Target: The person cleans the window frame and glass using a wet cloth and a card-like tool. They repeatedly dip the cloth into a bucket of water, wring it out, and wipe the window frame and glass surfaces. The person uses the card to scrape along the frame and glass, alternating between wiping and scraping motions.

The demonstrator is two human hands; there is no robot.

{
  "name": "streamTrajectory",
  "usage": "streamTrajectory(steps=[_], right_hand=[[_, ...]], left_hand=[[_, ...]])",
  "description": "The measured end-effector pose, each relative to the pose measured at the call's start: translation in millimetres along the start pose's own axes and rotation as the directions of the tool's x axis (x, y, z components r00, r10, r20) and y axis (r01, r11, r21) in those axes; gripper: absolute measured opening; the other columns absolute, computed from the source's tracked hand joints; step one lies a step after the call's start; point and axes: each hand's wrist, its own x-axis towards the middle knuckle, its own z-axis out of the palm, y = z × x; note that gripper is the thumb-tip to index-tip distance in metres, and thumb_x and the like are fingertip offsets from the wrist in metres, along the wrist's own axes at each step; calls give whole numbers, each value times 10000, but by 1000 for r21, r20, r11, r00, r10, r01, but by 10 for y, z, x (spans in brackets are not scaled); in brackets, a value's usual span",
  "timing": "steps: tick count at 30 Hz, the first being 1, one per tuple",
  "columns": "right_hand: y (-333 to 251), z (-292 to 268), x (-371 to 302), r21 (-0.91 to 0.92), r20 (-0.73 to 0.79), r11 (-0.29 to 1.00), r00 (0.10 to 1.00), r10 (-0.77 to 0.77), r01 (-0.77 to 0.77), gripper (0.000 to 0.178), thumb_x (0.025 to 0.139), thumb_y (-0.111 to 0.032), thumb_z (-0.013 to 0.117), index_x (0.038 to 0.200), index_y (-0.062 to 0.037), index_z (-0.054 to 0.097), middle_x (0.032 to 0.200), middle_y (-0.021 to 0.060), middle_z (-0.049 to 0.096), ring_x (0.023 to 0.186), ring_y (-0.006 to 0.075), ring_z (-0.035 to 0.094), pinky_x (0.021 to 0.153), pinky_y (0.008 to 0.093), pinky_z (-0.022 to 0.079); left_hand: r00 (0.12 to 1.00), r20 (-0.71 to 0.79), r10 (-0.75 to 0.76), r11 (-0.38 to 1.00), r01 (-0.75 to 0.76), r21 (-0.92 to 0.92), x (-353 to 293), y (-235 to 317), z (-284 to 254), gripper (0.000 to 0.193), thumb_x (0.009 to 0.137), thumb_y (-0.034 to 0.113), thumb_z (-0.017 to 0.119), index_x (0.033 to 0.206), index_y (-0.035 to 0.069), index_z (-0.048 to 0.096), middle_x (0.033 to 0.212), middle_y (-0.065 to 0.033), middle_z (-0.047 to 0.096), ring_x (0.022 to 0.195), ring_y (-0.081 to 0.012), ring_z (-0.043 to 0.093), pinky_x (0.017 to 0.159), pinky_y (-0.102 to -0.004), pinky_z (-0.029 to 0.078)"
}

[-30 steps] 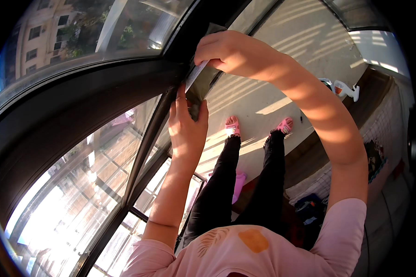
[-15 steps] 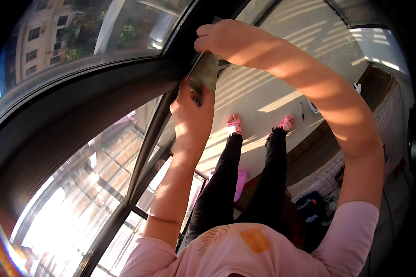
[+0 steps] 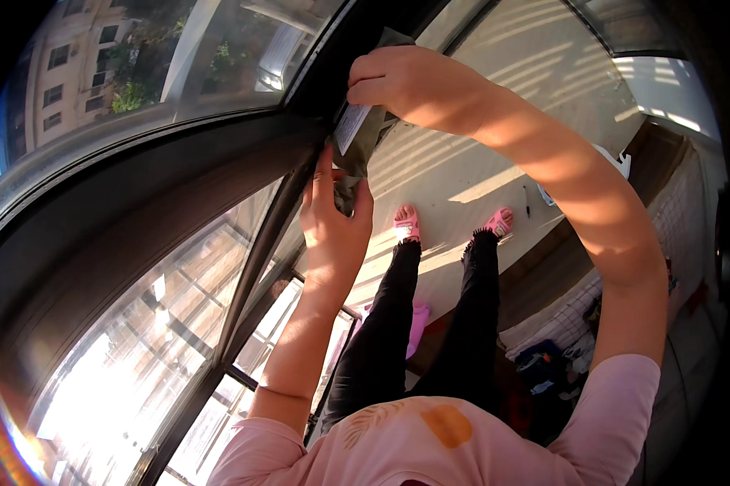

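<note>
Against the dark window frame (image 3: 219, 150) I hold an olive-grey, soft-looking flat piece (image 3: 363, 147) with a pale patch on its left face; its exact kind I cannot make out. My right hand (image 3: 393, 79) reaches over from the right and pinches it near the top, where a corner sticks up beyond the fingers. Lower down, my left hand (image 3: 338, 219) has its crumpled bottom end between thumb and fingers, with the fingertips close to the frame's edge.
Window glass (image 3: 211, 57) lies to the left, with a building and trees beyond. Below are my pink sandals (image 3: 407, 223) on a pale floor (image 3: 462, 162). A pen (image 3: 528, 201) lies there. To the right, a checked cloth (image 3: 559, 312) covers something beside dark clothing (image 3: 543, 368).
The piece has turned so that its pale patch shows. My right hand has shifted slightly down and right, and the left hand has slid a little lower.
</note>
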Motion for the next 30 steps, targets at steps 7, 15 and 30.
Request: streamTrajectory(steps=[7,15,30], right_hand=[[-68,25,-51,-216,56,976,998,-24,36,173,673,-53,570,841,-17,588,878,64,549,838,225,555,676,310,499],[-225,65,-70,-361,45,931,996,83,-61,194,663,-101,575,840,-24,592,879,66,531,823,220,554,648,295,497],[-376,-300,225,356,316,443,552,771,-823,360,759,-119,588,1078,4,478,715,156,572,633,263,576,597,332,463]], left_hand=[[995,46,-91,995,93,-44,17,111,9,515,768,106,642,1253,64,472,841,-105,620,783,-227,600,718,-328,468],[661,611,-435,-75,650,-756,264,189,-56,230,880,200,558,1040,35,549,883,-52,593,737,-149,542,609,-306,438],[670,548,-500,-188,534,-824,343,271,93,150,921,149,461,843,21,476,658,-35,444,541,-121,368,514,-259,322]])
